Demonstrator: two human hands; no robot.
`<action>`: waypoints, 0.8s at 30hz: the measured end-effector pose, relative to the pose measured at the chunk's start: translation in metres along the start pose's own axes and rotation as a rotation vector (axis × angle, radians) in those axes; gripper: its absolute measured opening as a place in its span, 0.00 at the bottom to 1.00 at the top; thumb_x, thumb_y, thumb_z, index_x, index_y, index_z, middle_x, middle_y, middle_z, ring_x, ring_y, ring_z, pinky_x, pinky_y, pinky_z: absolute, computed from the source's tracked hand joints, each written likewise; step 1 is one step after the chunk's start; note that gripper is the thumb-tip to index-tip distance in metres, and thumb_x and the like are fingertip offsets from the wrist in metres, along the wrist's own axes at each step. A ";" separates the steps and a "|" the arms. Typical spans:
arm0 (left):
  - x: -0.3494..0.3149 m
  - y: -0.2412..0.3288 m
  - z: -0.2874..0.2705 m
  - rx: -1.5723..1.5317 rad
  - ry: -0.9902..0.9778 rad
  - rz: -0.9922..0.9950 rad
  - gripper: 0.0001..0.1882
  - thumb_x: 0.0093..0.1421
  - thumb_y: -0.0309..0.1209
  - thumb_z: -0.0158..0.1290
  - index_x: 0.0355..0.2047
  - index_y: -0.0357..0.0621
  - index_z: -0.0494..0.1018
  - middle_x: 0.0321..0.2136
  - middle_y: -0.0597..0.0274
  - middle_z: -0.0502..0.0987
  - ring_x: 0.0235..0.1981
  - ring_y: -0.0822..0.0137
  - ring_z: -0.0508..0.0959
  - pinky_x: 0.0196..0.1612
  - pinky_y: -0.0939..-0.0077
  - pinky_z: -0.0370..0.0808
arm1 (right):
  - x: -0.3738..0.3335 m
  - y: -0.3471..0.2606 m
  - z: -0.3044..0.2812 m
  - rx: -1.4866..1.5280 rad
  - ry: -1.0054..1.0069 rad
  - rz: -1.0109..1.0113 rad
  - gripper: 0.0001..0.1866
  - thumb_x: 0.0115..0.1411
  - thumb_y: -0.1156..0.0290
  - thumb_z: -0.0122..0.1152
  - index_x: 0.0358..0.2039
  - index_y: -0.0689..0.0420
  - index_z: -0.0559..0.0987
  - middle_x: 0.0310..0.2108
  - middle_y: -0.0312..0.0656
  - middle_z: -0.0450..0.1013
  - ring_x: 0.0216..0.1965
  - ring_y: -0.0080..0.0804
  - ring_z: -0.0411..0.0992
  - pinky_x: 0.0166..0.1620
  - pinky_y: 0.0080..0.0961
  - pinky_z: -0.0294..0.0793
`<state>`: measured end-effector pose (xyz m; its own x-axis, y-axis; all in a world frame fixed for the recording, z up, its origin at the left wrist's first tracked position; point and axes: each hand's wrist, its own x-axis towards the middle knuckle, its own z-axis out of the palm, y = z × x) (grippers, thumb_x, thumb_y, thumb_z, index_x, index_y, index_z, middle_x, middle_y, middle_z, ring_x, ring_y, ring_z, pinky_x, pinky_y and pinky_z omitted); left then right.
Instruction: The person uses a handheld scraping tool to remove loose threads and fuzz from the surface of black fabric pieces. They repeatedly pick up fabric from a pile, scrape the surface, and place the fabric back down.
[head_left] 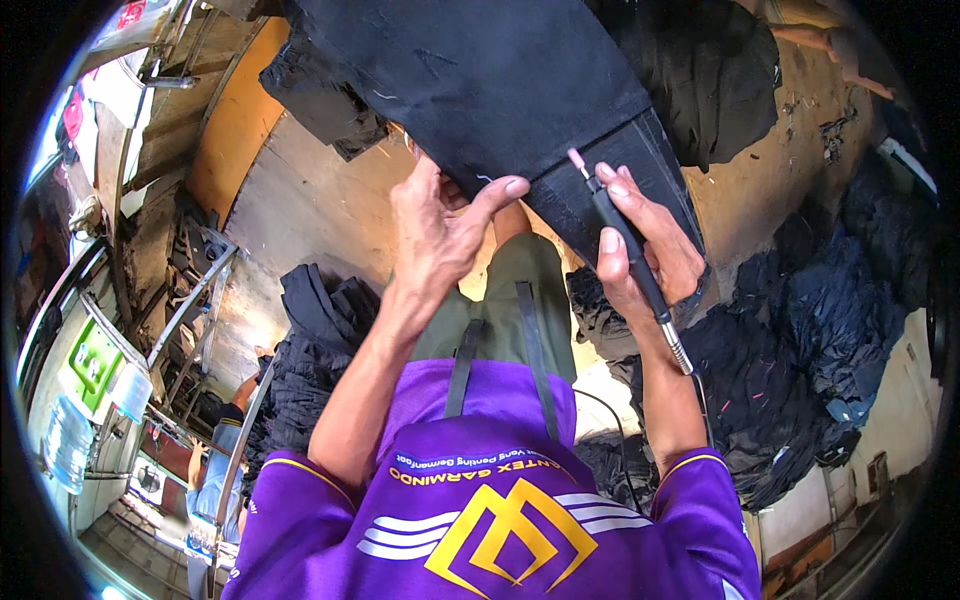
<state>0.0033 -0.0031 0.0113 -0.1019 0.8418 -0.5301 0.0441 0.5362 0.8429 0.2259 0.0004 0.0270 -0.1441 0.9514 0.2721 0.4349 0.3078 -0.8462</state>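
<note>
From where I stand, the dark cloth [500, 70] lies spread in front of the person, beyond their lap, with a seam-like line crossing it toward its right end. The left hand [437, 228] is at its near edge, thumb laid out toward the seam; its fingers are partly hidden there, so I can't tell whether they pinch the cloth. The right hand [648, 240] is wrapped around a slim black pen-shaped tool [625, 232], its pink tip aimed at the cloth beside the seam; whether it touches, I can't say. I'd judge the cloth soft, fairly heavy and hard to harm, best held at the near edge and kept flat. The tool looks light and rigid, its barrel the natural hold, clear of the tip. Dark cloth heaps [800, 340] lie to the right.
</note>
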 end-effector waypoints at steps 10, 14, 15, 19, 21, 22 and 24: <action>-0.003 -0.026 -0.006 -0.168 -0.021 0.148 0.16 0.63 0.19 0.69 0.48 0.31 0.76 0.38 0.55 0.87 0.40 0.72 0.86 0.46 0.76 0.86 | -0.016 0.006 0.011 -0.022 -0.133 -0.136 0.15 0.57 0.77 0.68 0.45 0.65 0.87 0.42 0.51 0.86 0.51 0.50 0.86 0.59 0.49 0.86; -0.002 -0.027 -0.008 -0.208 -0.028 0.126 0.17 0.63 0.18 0.68 0.49 0.31 0.75 0.38 0.54 0.87 0.41 0.70 0.87 0.47 0.76 0.87 | -0.014 0.004 0.012 -0.032 -0.167 -0.149 0.15 0.57 0.77 0.68 0.46 0.64 0.88 0.42 0.51 0.86 0.51 0.49 0.86 0.59 0.49 0.86; -0.002 -0.027 -0.008 -0.214 -0.027 0.124 0.17 0.63 0.18 0.68 0.50 0.31 0.75 0.38 0.54 0.87 0.41 0.69 0.87 0.47 0.75 0.87 | -0.014 0.005 0.013 -0.030 -0.163 -0.151 0.15 0.57 0.77 0.69 0.46 0.64 0.88 0.42 0.51 0.86 0.51 0.49 0.86 0.59 0.49 0.86; 0.000 -0.027 -0.006 -0.232 -0.023 0.152 0.18 0.63 0.18 0.68 0.51 0.31 0.75 0.39 0.54 0.87 0.42 0.70 0.87 0.47 0.76 0.87 | -0.015 0.005 0.014 -0.040 -0.146 -0.138 0.16 0.57 0.77 0.69 0.47 0.64 0.88 0.43 0.52 0.86 0.51 0.50 0.86 0.58 0.48 0.87; 0.000 -0.028 -0.006 -0.213 -0.025 0.135 0.19 0.63 0.18 0.68 0.52 0.31 0.75 0.39 0.54 0.87 0.42 0.70 0.87 0.47 0.76 0.87 | -0.016 0.006 0.014 -0.047 -0.135 -0.132 0.16 0.57 0.76 0.69 0.47 0.64 0.88 0.43 0.52 0.86 0.51 0.50 0.86 0.58 0.48 0.87; 0.000 -0.028 -0.006 -0.197 -0.019 0.108 0.20 0.63 0.18 0.68 0.53 0.31 0.75 0.39 0.55 0.87 0.42 0.70 0.87 0.47 0.76 0.87 | -0.017 0.006 0.013 -0.053 -0.132 -0.131 0.16 0.58 0.76 0.69 0.48 0.64 0.88 0.43 0.52 0.86 0.51 0.50 0.86 0.58 0.48 0.87; 0.000 -0.028 -0.007 -0.198 -0.018 0.129 0.19 0.63 0.18 0.68 0.51 0.32 0.75 0.39 0.53 0.86 0.40 0.66 0.87 0.45 0.73 0.86 | -0.017 0.007 0.013 -0.063 -0.122 -0.135 0.17 0.58 0.76 0.69 0.48 0.64 0.87 0.43 0.53 0.86 0.51 0.51 0.86 0.58 0.48 0.87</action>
<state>-0.0046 -0.0190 -0.0118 -0.0906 0.9043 -0.4171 -0.1402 0.4031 0.9043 0.2200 -0.0136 0.0101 -0.3100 0.8951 0.3203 0.4586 0.4359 -0.7743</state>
